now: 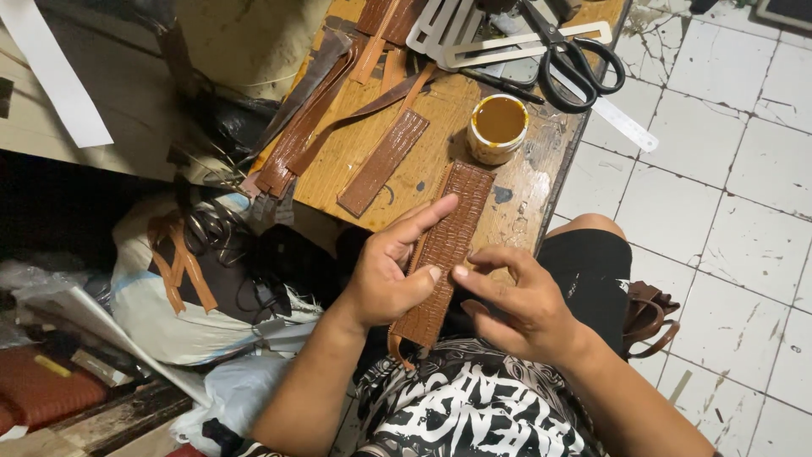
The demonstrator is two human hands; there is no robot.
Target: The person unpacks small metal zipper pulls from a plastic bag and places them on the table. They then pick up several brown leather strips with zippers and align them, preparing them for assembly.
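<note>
Textured brown leather strap (444,254) at frame centre: we hold it between both hands, left hand (391,271) gripping its edge, right hand (516,296) pinching the other. Its far end rests on the desk (440,110) beside a glue pot (497,127); scissors (571,55) and loose strips (381,161) lie above.

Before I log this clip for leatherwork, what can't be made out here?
- Head view: the left hand covers the left edge of the brown textured strip; whether it is folded there cannot be told.
- The strip's near end is hidden between the wrists.
- The scissors and pale templates are cut off by the top edge.
- The right hand hides its fingertips' contact.
</note>
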